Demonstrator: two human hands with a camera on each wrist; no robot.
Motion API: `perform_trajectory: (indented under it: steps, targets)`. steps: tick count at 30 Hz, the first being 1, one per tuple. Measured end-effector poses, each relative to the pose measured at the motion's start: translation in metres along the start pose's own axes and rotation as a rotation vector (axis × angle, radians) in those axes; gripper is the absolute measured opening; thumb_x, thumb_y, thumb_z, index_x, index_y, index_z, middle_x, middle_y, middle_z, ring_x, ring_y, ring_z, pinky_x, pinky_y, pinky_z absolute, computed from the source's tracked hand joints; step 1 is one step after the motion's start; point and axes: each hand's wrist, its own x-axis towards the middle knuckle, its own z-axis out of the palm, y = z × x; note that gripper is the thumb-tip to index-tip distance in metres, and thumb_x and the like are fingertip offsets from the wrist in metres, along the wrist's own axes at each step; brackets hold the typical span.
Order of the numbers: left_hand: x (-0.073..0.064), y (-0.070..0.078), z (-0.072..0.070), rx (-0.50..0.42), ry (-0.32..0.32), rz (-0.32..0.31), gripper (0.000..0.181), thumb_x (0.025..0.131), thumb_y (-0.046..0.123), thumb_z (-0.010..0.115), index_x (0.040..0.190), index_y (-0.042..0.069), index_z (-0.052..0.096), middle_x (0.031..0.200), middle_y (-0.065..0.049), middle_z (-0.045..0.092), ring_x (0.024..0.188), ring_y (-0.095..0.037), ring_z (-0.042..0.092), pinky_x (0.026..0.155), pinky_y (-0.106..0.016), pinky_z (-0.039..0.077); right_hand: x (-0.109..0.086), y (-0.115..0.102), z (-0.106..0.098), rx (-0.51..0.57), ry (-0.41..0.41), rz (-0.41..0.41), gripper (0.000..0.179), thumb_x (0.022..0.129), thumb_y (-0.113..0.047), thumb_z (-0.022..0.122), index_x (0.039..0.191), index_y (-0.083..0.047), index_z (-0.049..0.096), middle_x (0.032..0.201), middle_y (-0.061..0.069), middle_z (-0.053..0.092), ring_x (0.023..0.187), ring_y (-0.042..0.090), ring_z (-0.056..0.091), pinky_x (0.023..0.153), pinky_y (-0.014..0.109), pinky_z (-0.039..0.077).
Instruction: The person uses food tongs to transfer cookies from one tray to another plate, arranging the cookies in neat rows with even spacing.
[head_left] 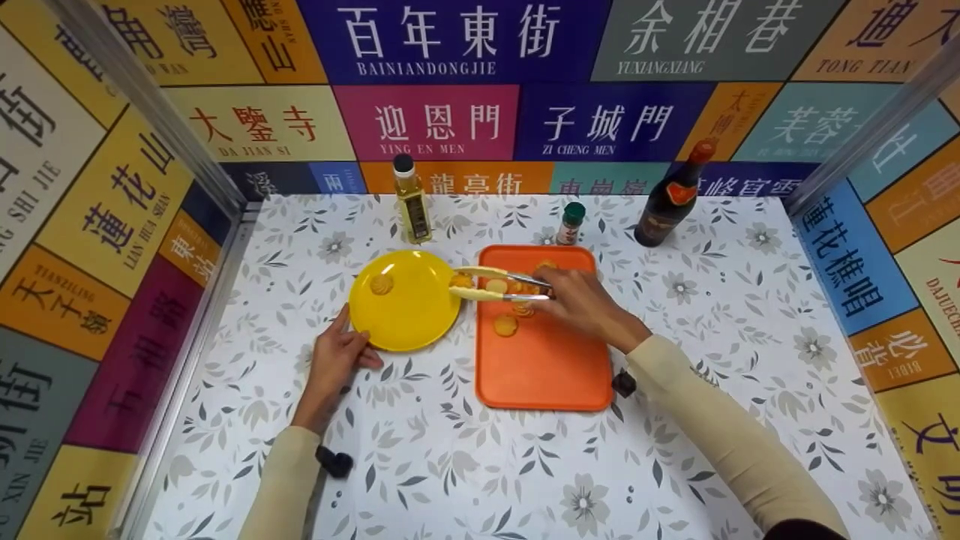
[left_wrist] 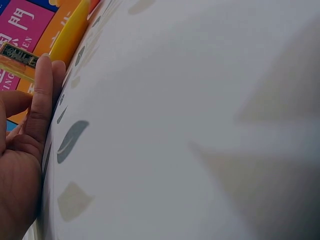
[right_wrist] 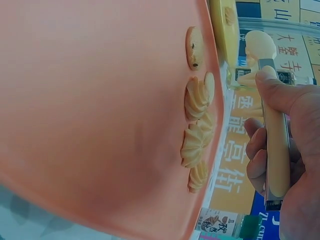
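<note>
My right hand grips a pair of tongs with cream tips. Between the tips, by the right rim of the yellow plate, is a small golden cookie, partly hidden. Another swirled cookie lies on the plate's upper left. My left hand holds the plate at its lower left rim; the left wrist view shows straight fingers beside the plate. To the right is an orange tray, with several cookies in its upper part, some under my right hand in the head view.
Behind the plate stands an oil bottle. A small green-capped jar is behind the tray, and a dark red-capped bottle stands at back right. Panels with printed signs enclose the table at the back and sides.
</note>
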Motion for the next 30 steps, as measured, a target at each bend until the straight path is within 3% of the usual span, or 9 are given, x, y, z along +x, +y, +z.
perform_trajectory:
  steps: [12, 30]
  targets:
    - [0.001, 0.001, 0.000, 0.017, -0.004, -0.006, 0.073, 0.114, 0.008, 0.059, 0.176, 0.007, 0.021, 0.087, -0.031, 0.075, 0.066, -0.028, 0.077, 0.069, -0.040, 0.070, 0.009, -0.005, 0.001, 0.011, 0.006, -0.008, 0.043, 0.101, -0.030, 0.084, 0.134, -0.005, 0.071, 0.109, 0.013, 0.079, 0.079, 0.024, 0.065, 0.069, 0.038, 0.058]
    - [0.000, 0.002, 0.000, 0.047, 0.014, -0.030, 0.074, 0.114, 0.011, 0.061, 0.177, 0.010, 0.021, 0.086, -0.028, 0.076, 0.068, -0.028, 0.079, 0.072, -0.037, 0.070, 0.025, -0.013, 0.004, 0.053, -0.012, -0.023, 0.042, 0.102, -0.035, 0.081, 0.131, -0.006, 0.072, 0.094, 0.005, 0.072, 0.071, 0.019, 0.059, 0.061, 0.032, 0.050]
